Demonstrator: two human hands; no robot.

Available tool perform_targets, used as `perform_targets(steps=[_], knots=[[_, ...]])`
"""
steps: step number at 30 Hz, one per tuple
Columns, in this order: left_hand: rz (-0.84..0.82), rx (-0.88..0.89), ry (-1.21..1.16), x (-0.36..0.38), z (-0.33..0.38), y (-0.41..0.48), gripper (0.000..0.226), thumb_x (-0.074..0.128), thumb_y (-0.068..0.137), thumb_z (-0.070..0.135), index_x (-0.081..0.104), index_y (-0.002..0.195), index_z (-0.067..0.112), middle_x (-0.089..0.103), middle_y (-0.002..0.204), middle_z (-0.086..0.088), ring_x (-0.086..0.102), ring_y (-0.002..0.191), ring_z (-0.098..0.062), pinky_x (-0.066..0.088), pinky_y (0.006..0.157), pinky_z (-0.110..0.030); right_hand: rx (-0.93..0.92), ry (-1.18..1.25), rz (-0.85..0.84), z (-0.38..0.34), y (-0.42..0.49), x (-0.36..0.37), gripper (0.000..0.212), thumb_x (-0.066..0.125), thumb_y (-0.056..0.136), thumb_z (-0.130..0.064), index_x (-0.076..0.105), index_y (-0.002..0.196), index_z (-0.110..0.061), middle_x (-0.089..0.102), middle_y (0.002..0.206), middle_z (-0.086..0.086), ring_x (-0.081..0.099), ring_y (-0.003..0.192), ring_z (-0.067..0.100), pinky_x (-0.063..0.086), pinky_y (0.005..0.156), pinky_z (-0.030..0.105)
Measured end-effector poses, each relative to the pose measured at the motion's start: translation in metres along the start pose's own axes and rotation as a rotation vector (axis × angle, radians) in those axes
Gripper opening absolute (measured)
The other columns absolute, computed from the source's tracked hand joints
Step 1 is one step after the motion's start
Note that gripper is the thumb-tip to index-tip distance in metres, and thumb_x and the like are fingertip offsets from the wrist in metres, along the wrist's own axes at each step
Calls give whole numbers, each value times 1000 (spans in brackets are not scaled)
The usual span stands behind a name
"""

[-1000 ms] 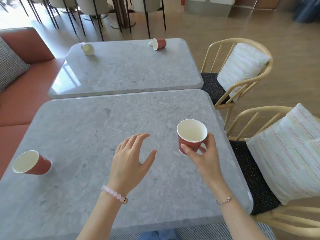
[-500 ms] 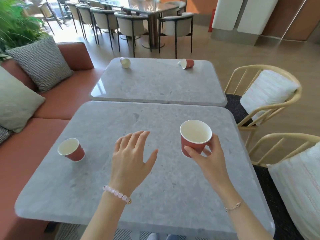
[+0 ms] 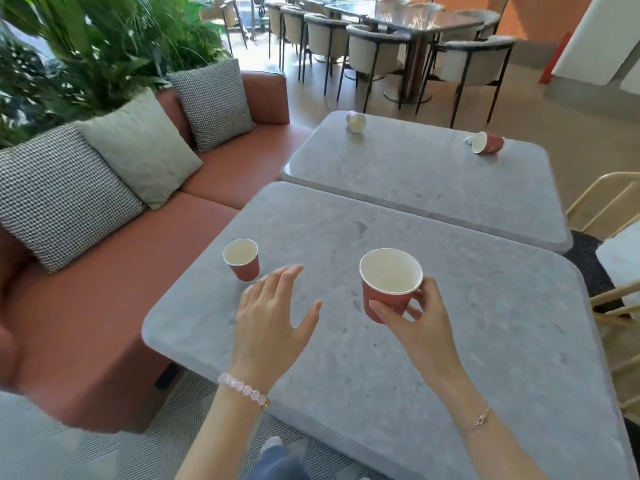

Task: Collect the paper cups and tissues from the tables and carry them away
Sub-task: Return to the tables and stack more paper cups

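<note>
1. Centre-right of the frame, the right hand (image 3: 419,317) pinches a red cup (image 3: 389,282) low on its wall. The thumb is in front and the other fingers are mostly hidden behind it. The cup is upright above the near table (image 3: 485,358), with its white inside showing.
2. Lower centre, the left hand (image 3: 273,320) hovers with fingers spread and relaxed, holding nothing.
3. A second cup (image 3: 242,259) stands upright near that table's left edge, just past the left fingertips and not touching them.
4. Upper right, on the far table (image 3: 433,188), a tipped cup (image 3: 486,143) lies with its mouth toward the camera. A white scrap (image 3: 468,140) sits at its rim, too small to identify.
5. At the far table's back-left corner lies a pale cup (image 3: 356,121), blurred; I cannot tell which end faces us.
6. The sofa (image 3: 104,306) smears into blur at lower left, and the right edge cuts off a chair (image 3: 602,206).
</note>
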State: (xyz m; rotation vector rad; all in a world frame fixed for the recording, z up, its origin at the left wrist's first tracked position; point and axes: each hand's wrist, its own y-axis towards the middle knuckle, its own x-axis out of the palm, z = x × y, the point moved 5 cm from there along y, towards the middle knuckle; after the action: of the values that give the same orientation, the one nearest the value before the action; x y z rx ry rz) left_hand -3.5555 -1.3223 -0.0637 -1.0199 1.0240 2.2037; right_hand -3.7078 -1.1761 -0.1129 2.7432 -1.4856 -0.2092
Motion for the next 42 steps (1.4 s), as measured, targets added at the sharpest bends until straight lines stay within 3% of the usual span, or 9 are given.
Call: perform_targets(steps=[9,19,25,29,32,36,42], knots=[[-53,-117,-116,-9,-107,7,46,71,82,28,56,122,12,62,119,0,57,109,-22,46,91,-40,49,9,-58,-3,13,103,54,83,68,-15,53,109,-33,61,111,-14,58,98,-10,45,74,4],[-204,-243,-321,30,-228,27,46,68,84,29,53,125,13,59,123,1,55,113,-18,45,95,-34,107,-34,19,4,30,195,54,83,66,-17,53,108,-32,62,110,-16,58,97,-10,44,75,4],[-250,-493,-547,81,-271,43,75,78,75,31,38,136,15,45,135,3,44,125,-13,38,101,-27,154,-55,90,12,39,206,53,83,67,-16,53,107,-34,62,110,-15,58,97,-11,44,74,3],[-296,-568,-682,108,-283,56,92,83,68,29,29,141,19,38,141,6,37,130,-7,31,102,-22,179,-65,115,16,46,209,52,83,67,-16,54,105,-34,62,109,-15,58,97,-9,44,75,4],[-318,-578,-746,122,-285,66,94,86,62,28,31,139,23,41,138,8,39,127,-3,33,97,-15,192,-68,139,19,50,208,52,83,66,-17,54,104,-36,62,107,-17,58,97,-9,44,75,4],[-318,-594,-791,132,-282,74,84,84,58,30,38,129,33,50,122,23,43,107,22,33,76,4,209,-65,157,25,55,206,54,84,65,-19,54,105,-39,62,108,-21,58,100,-8,45,76,5],[-259,-622,-770,135,-282,78,64,85,64,26,45,112,40,55,110,27,47,99,23,35,72,4,207,-78,170,29,57,203,55,84,66,-20,54,109,-39,61,108,-23,58,101,-6,45,78,5]])
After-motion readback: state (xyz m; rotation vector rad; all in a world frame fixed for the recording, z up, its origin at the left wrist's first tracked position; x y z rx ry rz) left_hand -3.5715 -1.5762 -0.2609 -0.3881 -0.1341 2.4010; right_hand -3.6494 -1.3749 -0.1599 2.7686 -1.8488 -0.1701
